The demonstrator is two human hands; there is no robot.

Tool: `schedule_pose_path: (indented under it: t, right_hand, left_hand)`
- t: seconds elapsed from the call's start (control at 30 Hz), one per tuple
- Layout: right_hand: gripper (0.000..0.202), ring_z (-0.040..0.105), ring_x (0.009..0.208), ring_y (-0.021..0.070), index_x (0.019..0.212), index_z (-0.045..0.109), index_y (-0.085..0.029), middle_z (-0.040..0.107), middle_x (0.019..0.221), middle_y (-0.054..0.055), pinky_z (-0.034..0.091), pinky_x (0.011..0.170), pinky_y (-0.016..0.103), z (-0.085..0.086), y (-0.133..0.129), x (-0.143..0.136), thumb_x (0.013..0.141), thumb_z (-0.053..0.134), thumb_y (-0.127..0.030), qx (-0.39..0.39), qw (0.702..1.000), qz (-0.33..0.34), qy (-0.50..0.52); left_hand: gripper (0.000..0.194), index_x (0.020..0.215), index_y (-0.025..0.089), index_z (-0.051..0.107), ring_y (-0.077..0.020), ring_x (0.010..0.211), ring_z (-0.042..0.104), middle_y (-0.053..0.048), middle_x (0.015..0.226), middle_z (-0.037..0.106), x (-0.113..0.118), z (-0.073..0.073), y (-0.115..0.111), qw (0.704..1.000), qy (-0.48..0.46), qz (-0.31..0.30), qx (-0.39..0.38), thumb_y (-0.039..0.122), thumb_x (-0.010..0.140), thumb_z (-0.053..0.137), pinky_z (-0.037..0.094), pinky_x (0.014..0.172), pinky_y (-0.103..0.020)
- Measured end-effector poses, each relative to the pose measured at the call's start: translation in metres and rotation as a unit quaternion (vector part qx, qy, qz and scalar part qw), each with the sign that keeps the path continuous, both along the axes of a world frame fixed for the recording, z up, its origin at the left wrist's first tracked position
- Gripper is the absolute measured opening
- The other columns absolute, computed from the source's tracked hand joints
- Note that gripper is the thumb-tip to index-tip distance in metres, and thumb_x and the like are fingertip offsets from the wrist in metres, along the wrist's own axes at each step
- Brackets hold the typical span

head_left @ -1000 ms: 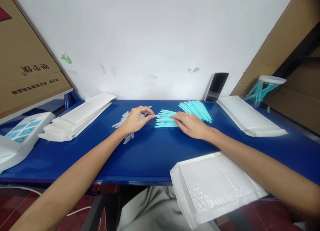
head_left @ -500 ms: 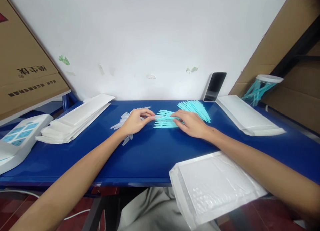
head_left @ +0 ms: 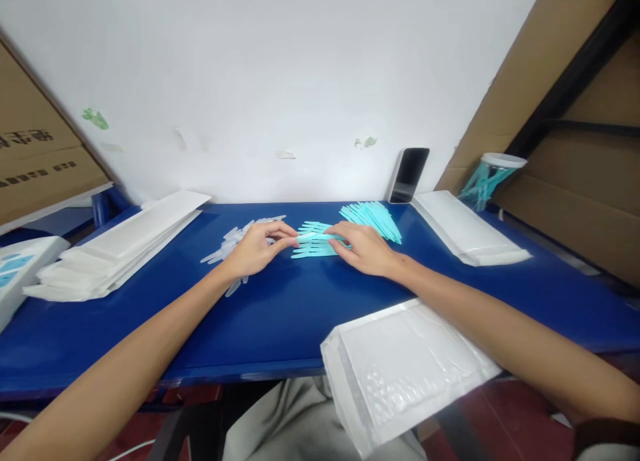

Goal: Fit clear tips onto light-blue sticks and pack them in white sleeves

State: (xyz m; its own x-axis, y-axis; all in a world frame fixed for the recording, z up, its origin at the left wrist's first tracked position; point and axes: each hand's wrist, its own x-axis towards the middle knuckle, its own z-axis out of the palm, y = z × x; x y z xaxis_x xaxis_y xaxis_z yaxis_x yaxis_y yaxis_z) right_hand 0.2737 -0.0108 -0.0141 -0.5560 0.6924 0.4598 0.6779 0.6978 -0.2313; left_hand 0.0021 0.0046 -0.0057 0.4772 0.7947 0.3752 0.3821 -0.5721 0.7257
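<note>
My left hand (head_left: 256, 250) pinches the end of a small translucent sleeve (head_left: 305, 236) between thumb and fingers. Facing it, my right hand (head_left: 366, 249) is closed on a slim turquoise stick (head_left: 324, 236), and the two pieces meet end to end between my hands. Just below them, a row of turquoise sticks (head_left: 313, 252) lies on the blue table. Partly behind my left hand is a loose pile of translucent sleeves (head_left: 216, 253). A denser pile of turquoise sticks (head_left: 380, 218) fans out behind my right hand.
White padded envelopes (head_left: 125, 248) are stacked at left, beside a white device (head_left: 30, 264). Another white envelope (head_left: 470, 231) lies at right, near a phone (head_left: 410, 174) against the wall and a clear jar (head_left: 487, 184) of turquoise sticks. A bubble mailer (head_left: 405, 371) overhangs the front edge under my right forearm.
The whole view has shifted a little, so things appear further left. My hands have come slightly closer together, and the sleeve and the turquoise stick are now in line.
</note>
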Motion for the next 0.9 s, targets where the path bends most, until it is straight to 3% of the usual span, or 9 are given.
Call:
schedule_pose_path:
  t: [0.2,0.4,0.6,0.73,0.9]
  right_hand:
    - [0.028,0.064,0.076,0.0177,0.112,0.069,-0.018,0.074,0.096,0.007,0.04,0.068,0.029,0.001,-0.005,-0.004,0.099,0.049,-0.032,0.023,0.999,0.037,0.025]
    - [0.028,0.063,0.073,0.0166,0.106,0.072,-0.02,0.075,0.09,0.006,0.04,0.065,0.028,0.005,-0.011,-0.005,0.099,0.05,-0.034,0.031,0.995,0.088,0.023]
    - [0.031,0.059,0.067,0.0146,0.106,0.075,-0.018,0.071,0.081,0.004,0.035,0.061,0.027,0.008,-0.012,-0.003,0.1,0.05,-0.036,0.031,0.995,0.099,-0.008]
    - [0.03,0.061,0.071,0.0159,0.106,0.074,-0.02,0.073,0.088,0.005,0.031,0.06,0.028,0.007,-0.008,-0.005,0.102,0.048,-0.034,0.016,0.994,0.078,-0.077]
    - [0.028,0.062,0.08,0.0186,0.105,0.071,-0.018,0.073,0.095,0.007,0.033,0.063,0.03,0.008,-0.005,-0.005,0.103,0.046,-0.031,-0.016,0.995,0.05,-0.089]
  left_hand:
    - [0.041,0.091,0.017,0.075,-0.0211,0.078,0.072,-0.007,0.082,0.077,0.001,0.002,0.0,0.999,0.001,-0.002,-0.046,0.056,0.078,0.078,0.057,0.076,-0.033]
    - [0.064,0.103,0.022,0.076,-0.0295,0.105,0.067,-0.01,0.11,0.075,-0.006,0.001,0.006,0.999,0.038,-0.019,0.001,0.066,0.058,0.086,0.056,0.094,-0.044]
    - [0.064,0.103,0.023,0.074,-0.0281,0.105,0.065,-0.008,0.111,0.073,-0.011,-0.001,0.007,0.99,0.105,-0.022,0.087,0.072,0.063,0.081,0.052,0.095,-0.043]
    - [0.055,0.098,0.023,0.074,-0.0283,0.107,0.063,-0.007,0.103,0.074,-0.012,-0.002,0.008,0.96,0.21,-0.021,0.185,0.072,0.074,0.074,0.042,0.101,-0.045]
    - [0.047,0.102,0.023,0.074,-0.0272,0.112,0.061,-0.007,0.11,0.072,-0.015,-0.002,0.008,0.936,0.264,-0.009,0.231,0.066,0.086,0.065,0.04,0.1,-0.041]
